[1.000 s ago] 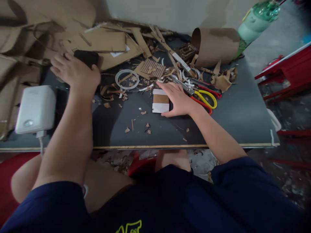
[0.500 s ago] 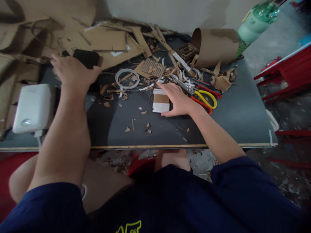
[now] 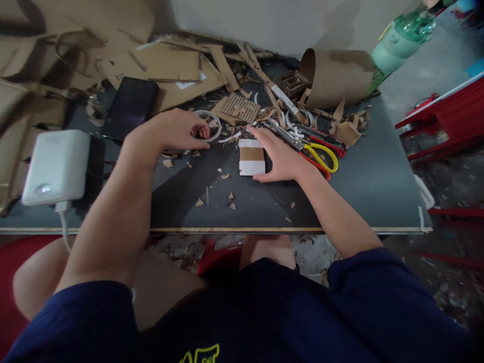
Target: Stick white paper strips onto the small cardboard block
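Our half-open right hand is curving around the cardboard block, best lightly; whether our left hand is gripping tape, we cannot tell.

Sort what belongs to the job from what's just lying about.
Apparently in the job:
small white-and-brown block, at the right hand
white ring, by the left hand

Lying about:
white boxy device
black flat device
scissors
cardboard tube
green bottle
cardboard scraps

Matt cardboard block, metal-bladed scissors, ridged corrugated cardboard, smooth plastic power bank
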The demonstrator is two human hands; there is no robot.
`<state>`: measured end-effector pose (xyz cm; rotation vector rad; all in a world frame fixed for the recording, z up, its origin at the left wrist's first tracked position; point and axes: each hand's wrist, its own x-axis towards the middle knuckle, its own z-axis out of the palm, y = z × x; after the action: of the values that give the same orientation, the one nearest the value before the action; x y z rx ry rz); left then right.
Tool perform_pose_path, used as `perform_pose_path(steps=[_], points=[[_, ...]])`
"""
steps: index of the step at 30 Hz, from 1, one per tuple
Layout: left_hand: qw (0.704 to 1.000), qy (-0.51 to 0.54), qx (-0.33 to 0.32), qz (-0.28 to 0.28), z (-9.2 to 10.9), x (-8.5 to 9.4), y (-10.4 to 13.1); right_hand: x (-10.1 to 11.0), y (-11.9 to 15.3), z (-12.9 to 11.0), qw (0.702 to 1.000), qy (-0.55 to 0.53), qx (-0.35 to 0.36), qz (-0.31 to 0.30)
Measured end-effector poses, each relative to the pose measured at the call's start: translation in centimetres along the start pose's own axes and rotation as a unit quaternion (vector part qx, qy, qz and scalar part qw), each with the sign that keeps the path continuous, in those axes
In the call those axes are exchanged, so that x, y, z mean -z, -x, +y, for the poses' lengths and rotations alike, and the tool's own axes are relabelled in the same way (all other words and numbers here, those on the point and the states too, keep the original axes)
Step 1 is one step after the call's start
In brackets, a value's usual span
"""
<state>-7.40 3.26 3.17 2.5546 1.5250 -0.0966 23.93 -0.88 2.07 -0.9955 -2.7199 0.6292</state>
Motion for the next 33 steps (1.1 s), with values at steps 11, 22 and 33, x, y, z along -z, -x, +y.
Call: perform_pose_path(steps=[11, 22, 33], points=[[0.978, -0.077, 0.037, 0.189, 2.6, 0.2, 0.7, 0.5, -0.3, -0.5, 0.995, 0.086, -0.001, 0.055], [0.936, 0.116, -0.149, 0.297, 7.1, -2.3, -0.8, -1.1, -0.7, 0.1, 0.957, 0.025, -0.011, 0.290], [0.923, 0.143, -0.162, 0.319, 8.4, -3.2, -0.6, -1.4, -0.5, -0.8, 0.921, 0.012, -0.023, 0.389]])
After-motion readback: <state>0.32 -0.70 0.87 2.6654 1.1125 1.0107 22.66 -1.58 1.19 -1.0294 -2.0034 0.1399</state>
